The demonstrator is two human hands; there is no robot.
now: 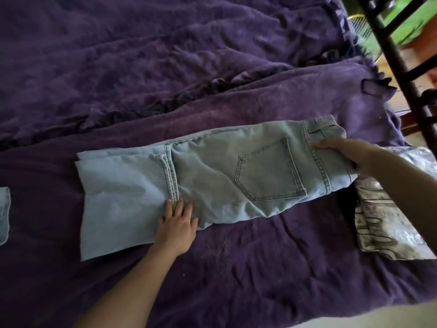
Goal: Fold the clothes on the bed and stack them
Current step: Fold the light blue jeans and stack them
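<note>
The light-blue jeans (212, 176) are laid lengthwise across the purple bedspread (165, 79), back pocket up. The left hand (176, 229) is pressed flat on the leg seam, fingers straight and slightly apart. The waistband end is gripped by the right hand (347, 155), fingers curled round it. A grey patterned garment (387, 223) is partly covered by that forearm and waistband. A denim piece (4, 214) is seen at the left edge, a dark wooden frame (399, 58) at upper right.

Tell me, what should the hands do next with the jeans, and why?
Probably swing the waistband over toward the left hand. The right hand grips that end while the left hand presses flat on the jeans, pinning a fold line. They look too long to stack.
</note>
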